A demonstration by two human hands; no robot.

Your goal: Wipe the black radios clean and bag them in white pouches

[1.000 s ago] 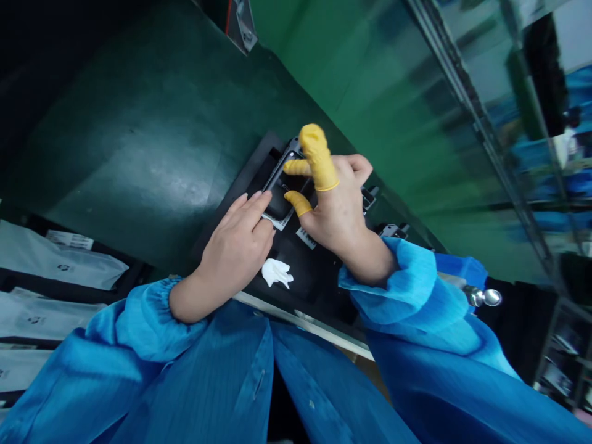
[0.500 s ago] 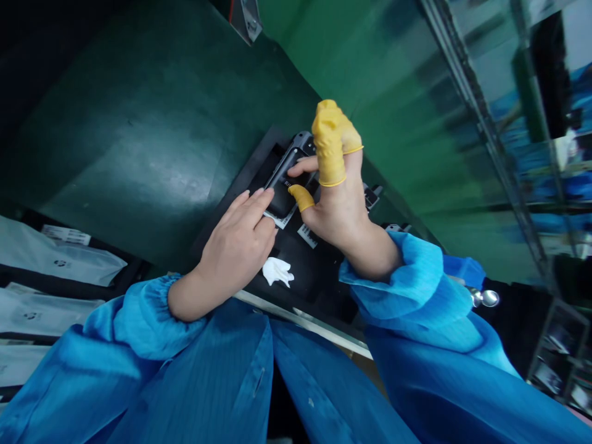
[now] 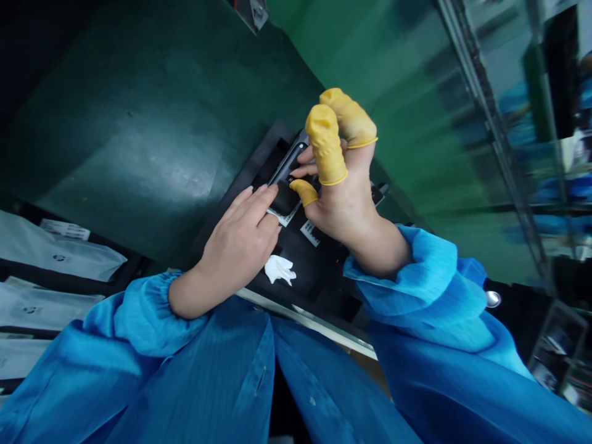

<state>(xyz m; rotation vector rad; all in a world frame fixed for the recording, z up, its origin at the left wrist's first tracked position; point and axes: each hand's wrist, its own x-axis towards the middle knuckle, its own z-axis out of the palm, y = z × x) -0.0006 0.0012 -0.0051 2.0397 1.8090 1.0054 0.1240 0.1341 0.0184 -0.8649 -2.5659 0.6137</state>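
Observation:
A black handheld device [image 3: 284,196] with a rounded edge and small white lettering lies in a black tray [image 3: 308,280]. My left hand [image 3: 238,243] lies palm down, fingers stretched out, its fingertips at the device's lower left edge. Yellow finger cots cover the thumb and two fingers of my right hand [image 3: 345,194]. Those two fingers are raised. The thumb and the bare fingertips are over the device's face, spread apart, and the hand hides much of its upper part. A crumpled white cloth or tissue [image 3: 279,269] lies just below the hands.
White barcode labels [image 3: 309,233] show near the device. Another dark device [image 3: 380,192] is partly hidden behind my right wrist. Several pale plastic bags [image 3: 60,253] lie in racks at left. A metal-framed rack [image 3: 481,92] stands at right above the green surface [image 3: 129,154].
My right hand's two raised fingers have spread apart, and its bare fingertips have shifted slightly over the device. My left hand stays nearly in place. The view has moved slightly.

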